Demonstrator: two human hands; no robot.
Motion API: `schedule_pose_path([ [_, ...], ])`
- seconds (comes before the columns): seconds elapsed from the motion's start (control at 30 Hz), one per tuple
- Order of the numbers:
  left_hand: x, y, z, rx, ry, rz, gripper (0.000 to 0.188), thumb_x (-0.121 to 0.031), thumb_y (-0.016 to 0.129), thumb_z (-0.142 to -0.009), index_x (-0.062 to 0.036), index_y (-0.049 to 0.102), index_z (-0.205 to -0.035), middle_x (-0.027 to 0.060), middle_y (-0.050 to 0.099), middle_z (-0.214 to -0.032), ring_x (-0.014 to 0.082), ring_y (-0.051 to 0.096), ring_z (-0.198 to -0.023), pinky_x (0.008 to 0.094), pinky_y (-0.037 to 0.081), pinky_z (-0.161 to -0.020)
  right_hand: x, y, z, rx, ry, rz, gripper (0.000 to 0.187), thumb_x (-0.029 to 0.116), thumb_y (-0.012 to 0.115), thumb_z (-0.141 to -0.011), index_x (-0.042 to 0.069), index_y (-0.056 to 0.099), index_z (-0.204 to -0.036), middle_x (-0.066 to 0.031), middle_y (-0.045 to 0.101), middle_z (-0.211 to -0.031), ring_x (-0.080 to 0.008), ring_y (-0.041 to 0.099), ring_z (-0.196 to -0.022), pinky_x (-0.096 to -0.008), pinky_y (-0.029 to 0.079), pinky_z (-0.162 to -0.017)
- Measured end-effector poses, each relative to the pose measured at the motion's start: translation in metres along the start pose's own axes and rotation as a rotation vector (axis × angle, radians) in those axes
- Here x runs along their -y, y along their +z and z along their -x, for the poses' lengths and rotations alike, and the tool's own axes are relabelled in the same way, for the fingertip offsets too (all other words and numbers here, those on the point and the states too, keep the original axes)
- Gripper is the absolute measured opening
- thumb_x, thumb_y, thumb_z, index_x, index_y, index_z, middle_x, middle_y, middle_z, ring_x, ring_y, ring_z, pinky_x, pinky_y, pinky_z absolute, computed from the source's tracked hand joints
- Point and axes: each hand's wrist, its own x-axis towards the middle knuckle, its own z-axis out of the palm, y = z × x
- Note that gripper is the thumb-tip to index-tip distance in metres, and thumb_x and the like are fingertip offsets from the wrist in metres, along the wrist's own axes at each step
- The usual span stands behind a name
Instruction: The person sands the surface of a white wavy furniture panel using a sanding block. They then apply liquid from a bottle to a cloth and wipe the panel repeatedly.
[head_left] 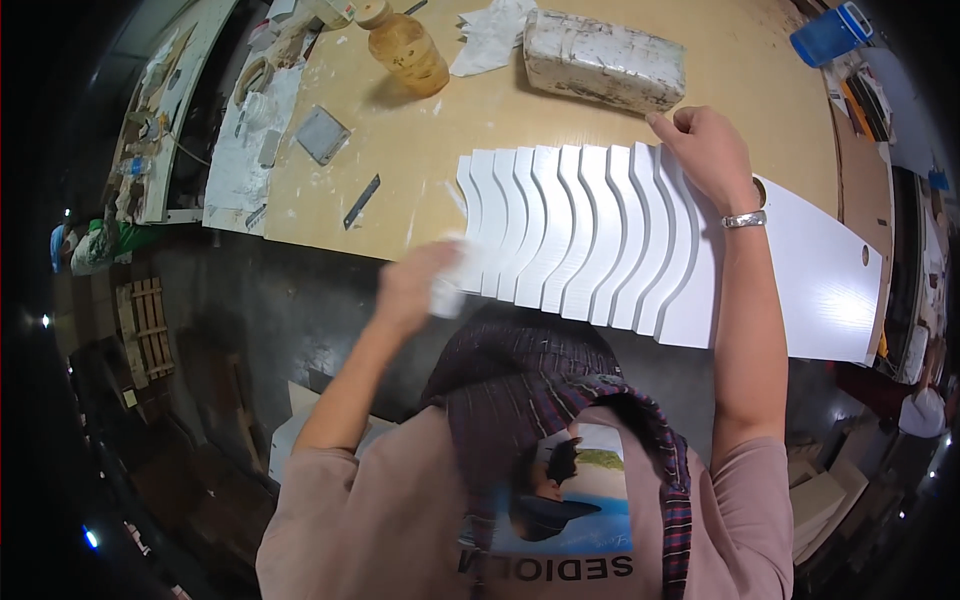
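Observation:
Several white panels [690, 290] with wavy edges lie overlapped in a fanned row along the table's near edge. The rightmost one is broad and has round holes. My left hand [408, 288], smeared by motion, is closed on a white cloth or pad [448, 287] at the left end of the row. What the pad is made of is too blurred to tell. At the far edge of the panels, my right hand [705, 150] has its fingers curled against the broad panel; its fingertips are partly hidden. A metal wristband [743, 219] circles my right wrist.
On the yellowish table [400, 180] stand an amber jar [405, 50] and a stained, wrapped block [603, 60]. A grey square pad [322, 135] and a dark flat strip [362, 201] lie to the left. A blue container [830, 35] is at the far right.

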Motion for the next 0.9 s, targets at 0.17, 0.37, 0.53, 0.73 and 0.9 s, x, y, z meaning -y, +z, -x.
schedule_pose_path([
  [0.17, -0.015, -0.022, -0.014, -0.269, 0.292, -0.217, 0.044, 0.008, 0.052, -0.077, -0.0007, 0.071, -0.116, 0.0185, 0.068, -0.123, 0.0313, 0.066, -0.113, 0.0372, 0.05, -0.101, -0.004, 0.007, -0.004, -0.01, 0.003, 0.018, 0.046, 0.043, 0.064, -0.089, 0.004, 0.063, -0.063, -0.0075, 0.056, -0.053, -0.0213, 0.051, -0.051, -0.0362, 0.044, -0.056],
  [0.37, 0.025, -0.022, -0.039, -0.232, 0.216, -0.412, 0.031, 0.002, 0.059, -0.081, -0.0005, 0.071, -0.109, 0.0189, 0.071, -0.109, 0.0347, 0.067, -0.1, 0.0396, 0.053, -0.089, -0.003, 0.008, -0.004, -0.044, -0.018, -0.022, 0.048, 0.043, 0.062, -0.088, 0.004, 0.058, -0.06, -0.0074, 0.053, -0.052, -0.0213, 0.047, -0.049, -0.0376, 0.042, -0.054],
  [0.53, -0.045, -0.014, -0.046, -0.208, 0.599, -0.362, 0.034, 0.003, 0.059, -0.077, -0.0008, 0.07, -0.109, 0.0166, 0.071, -0.113, 0.0344, 0.067, -0.1, 0.0415, 0.053, -0.086, -0.007, 0.006, -0.004, -0.034, -0.022, 0.018, 0.048, 0.043, 0.063, -0.088, 0.002, 0.06, -0.062, -0.0088, 0.055, -0.053, -0.0234, 0.051, -0.05, -0.0377, 0.045, -0.056],
  [0.73, -0.045, 0.044, -0.047, -0.102, 0.645, -0.319, 0.04, 0.005, 0.056, -0.076, -0.0033, 0.07, -0.112, 0.0114, 0.07, -0.118, 0.0305, 0.064, -0.099, 0.0392, 0.052, -0.087, 0.003, 0.005, -0.001, -0.041, -0.026, 0.031, 0.047, 0.042, 0.063, -0.088, 0.001, 0.062, -0.064, -0.0113, 0.058, -0.054, -0.0262, 0.054, -0.051, -0.0391, 0.046, -0.057],
  [0.9, 0.002, -0.018, 0.022, 0.149, 0.498, -0.335, 0.028, 0.002, 0.06, -0.073, -0.0049, 0.076, -0.094, 0.0084, 0.075, -0.1, 0.0293, 0.067, -0.081, 0.0367, 0.056, -0.074, -0.008, 0.01, -0.005, -0.079, -0.05, 0.004, 0.047, 0.042, 0.063, -0.087, 0.001, 0.063, -0.065, -0.0112, 0.058, -0.054, -0.0256, 0.054, -0.051, -0.0392, 0.047, -0.057],
])
